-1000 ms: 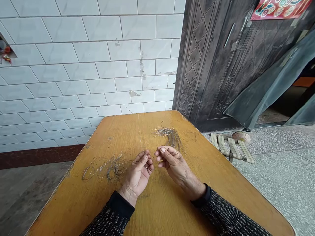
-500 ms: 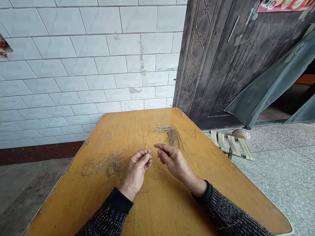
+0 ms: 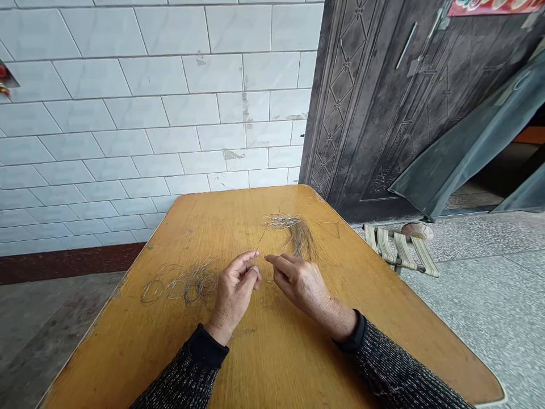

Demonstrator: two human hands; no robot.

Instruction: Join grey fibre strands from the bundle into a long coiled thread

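Observation:
A thin wire rises from my left hand, pinched at the thumb and forefinger and leaning up to the right. Close beside it is my right hand, its forefinger stretched toward the left fingertips and the other fingers curled under. Whatever the curled right fingers hold, if anything, is hidden. Beyond my right hand lies a bundle of thin wires, bent and fanned toward me. To the left of my left hand, loosely coiled wires rest on the wooden table.
A white tiled wall stands behind the table's far edge, with a dark carved door to its right. A low strap stool and a roundish pale object are off the right edge. A grey-green curtain hangs beyond.
The wire in my left hand has tipped to the right. My left forefinger has lifted and extended a little; my right hand has rolled over slightly, its thumb now out of sight.

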